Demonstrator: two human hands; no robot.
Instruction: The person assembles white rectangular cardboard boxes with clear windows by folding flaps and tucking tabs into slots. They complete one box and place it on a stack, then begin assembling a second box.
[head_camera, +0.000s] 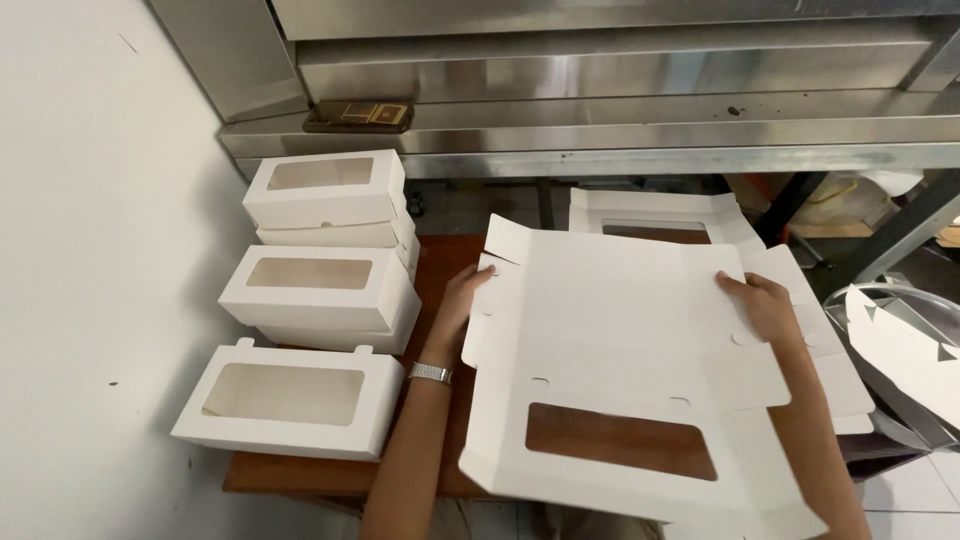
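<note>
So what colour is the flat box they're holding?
White, with a cut-out window; the flat box shows best in the head view.

**White boxes, a brown table and a shiny shelf**

Three stacks of white window boxes sit on the left. The far stack (325, 190) and the middle stack (315, 290) are two boxes high. One near box (285, 400) sits alone. They rest on a brown table (300, 475). A shiny metal shelf (600, 130) runs across the far side, with a small dark thing (360, 116) on it. More flat white card (900, 350) lies on the right.
</note>
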